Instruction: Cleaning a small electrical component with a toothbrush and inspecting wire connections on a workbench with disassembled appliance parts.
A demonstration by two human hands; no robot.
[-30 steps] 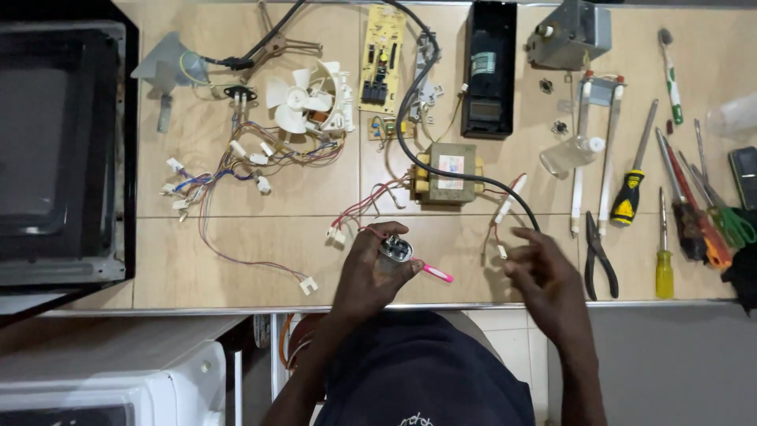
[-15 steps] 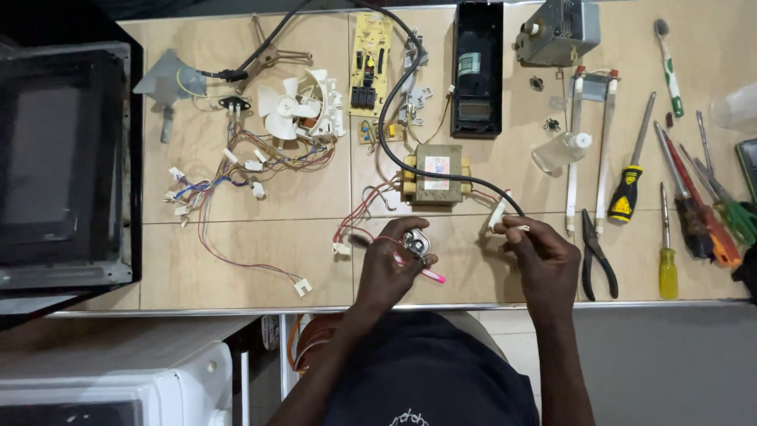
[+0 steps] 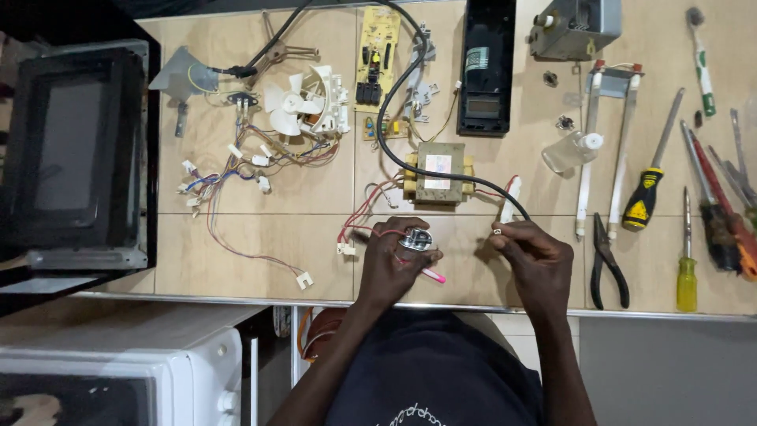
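While I lean over the tiled worktop, my left hand is curled around a small round metal motor, its fingers closed on the part so that only the shiny top shows above my knuckles; a pink-tipped pen-like stick pokes out from under that hand toward the table's near edge. My right hand sits just beside it to the right, fingertips pinched tight on a small white connector at the end of a wire, right where the thick black cable comes down to meet my fingers. A thin red wire loops from the motor toward a white plug on my left. Just beyond my hands lies the boxy transformer, touching the black cable. Farther back are the white fan, a tangle of coloured wiring, a yellow circuit board and a black panel. To my right lie black pliers, a screwdriver with a black-and-yellow handle, another with a yellow handle, and two white tubes. On my left stands the open black oven shell, and a white appliance sits below the table edge.
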